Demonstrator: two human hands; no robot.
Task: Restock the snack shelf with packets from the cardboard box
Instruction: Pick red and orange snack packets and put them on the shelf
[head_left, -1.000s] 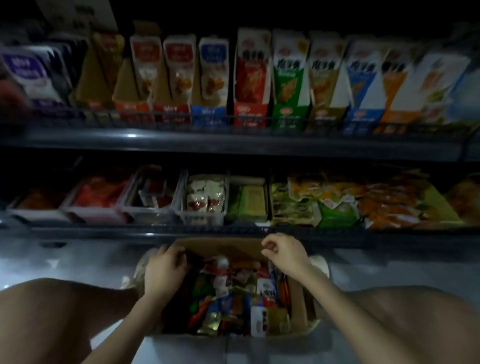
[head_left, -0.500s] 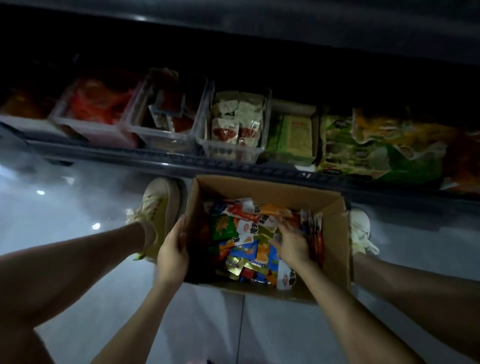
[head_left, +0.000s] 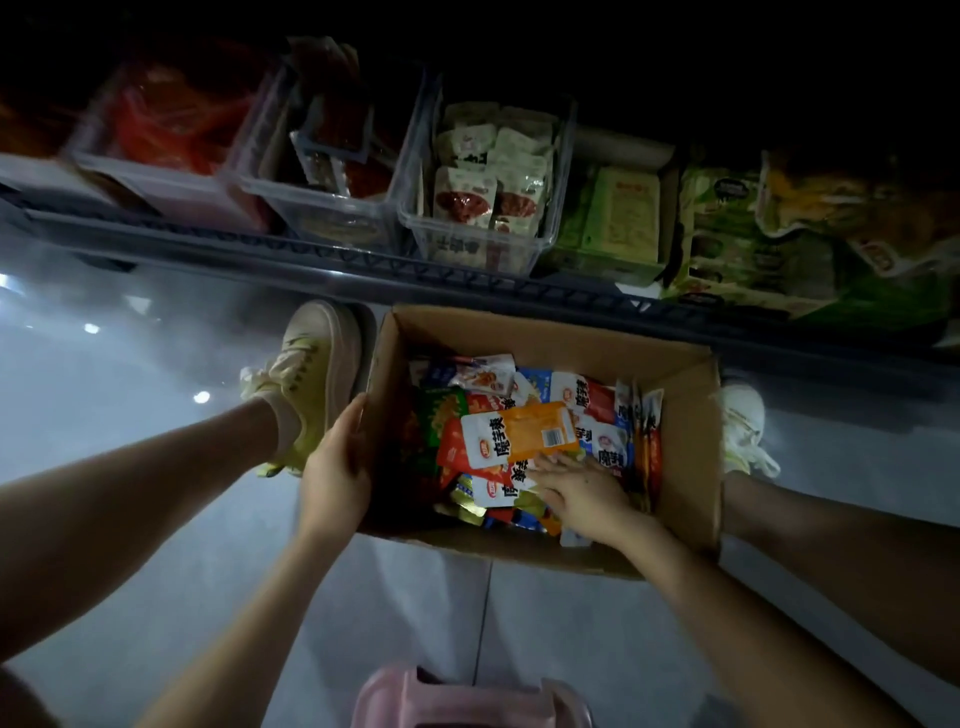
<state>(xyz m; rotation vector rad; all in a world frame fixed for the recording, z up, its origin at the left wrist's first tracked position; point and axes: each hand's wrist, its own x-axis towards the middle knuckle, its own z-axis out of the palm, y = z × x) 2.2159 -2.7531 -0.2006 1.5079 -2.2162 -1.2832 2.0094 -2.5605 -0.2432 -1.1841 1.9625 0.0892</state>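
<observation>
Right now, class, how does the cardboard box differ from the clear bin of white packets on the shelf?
The cardboard box is opaque brown, on the floor; the clear bin is transparent, on the shelf. The box holds jumbled colourful packets; the bin holds matching white packets. Both are open on top.

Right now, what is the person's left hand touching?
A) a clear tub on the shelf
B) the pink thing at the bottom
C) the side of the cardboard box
C: the left hand grips the left wall of the cardboard box, next to the shoe and well below the shelf.
</observation>
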